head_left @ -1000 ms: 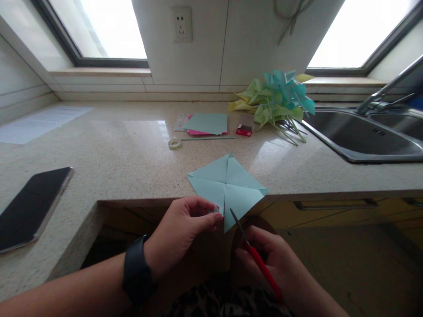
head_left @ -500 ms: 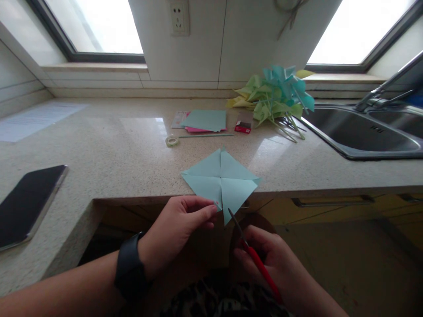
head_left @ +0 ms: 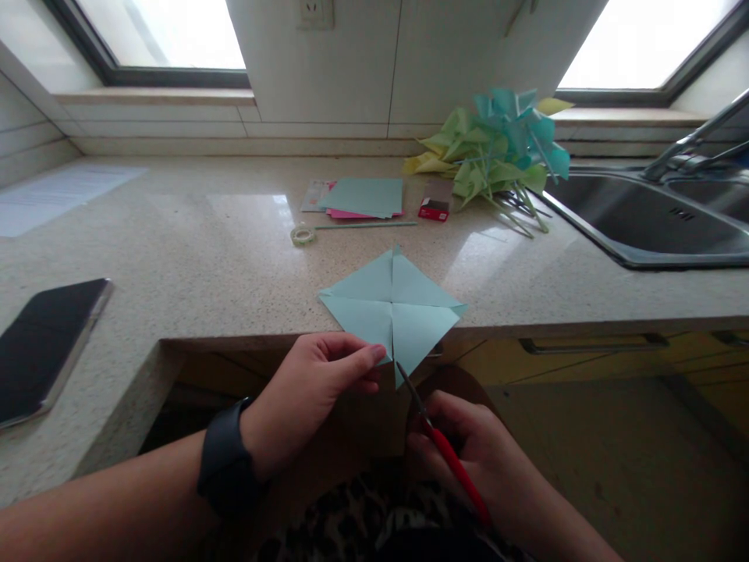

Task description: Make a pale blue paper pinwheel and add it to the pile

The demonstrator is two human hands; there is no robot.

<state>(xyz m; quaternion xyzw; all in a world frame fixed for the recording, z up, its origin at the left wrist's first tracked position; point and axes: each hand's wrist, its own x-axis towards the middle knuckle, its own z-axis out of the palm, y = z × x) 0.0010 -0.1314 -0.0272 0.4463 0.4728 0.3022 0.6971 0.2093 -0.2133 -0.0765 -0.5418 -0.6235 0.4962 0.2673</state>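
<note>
A light blue paper square (head_left: 422, 324) lies cornerwise over the counter's front edge, with slits running from its corners towards the middle. My left hand (head_left: 333, 375), with a dark band on the wrist, pinches the near corner between thumb and fingers, left of the slit. In my right hand (head_left: 456, 437) is a pair of scissors (head_left: 453, 462) with red handles. Their blade tips meet the paper at the near slit, and the blades look nearly closed. The corner flap right of the slit hangs free beyond the counter edge.
Behind the square lie a green stick (head_left: 366, 225), a tape roll (head_left: 303, 236), stacked coloured paper (head_left: 366, 195) and a small red box (head_left: 434, 204). Paper pinwheels (head_left: 491, 148) sit beside the sink (head_left: 637, 215). A dark tablet or phone (head_left: 50, 343) and printed sheets (head_left: 64, 195) are at left.
The scissors' tips have moved slightly left, from beside the right flap to the near slit. My left hand keeps its pinch. The whole view has shifted a little.
</note>
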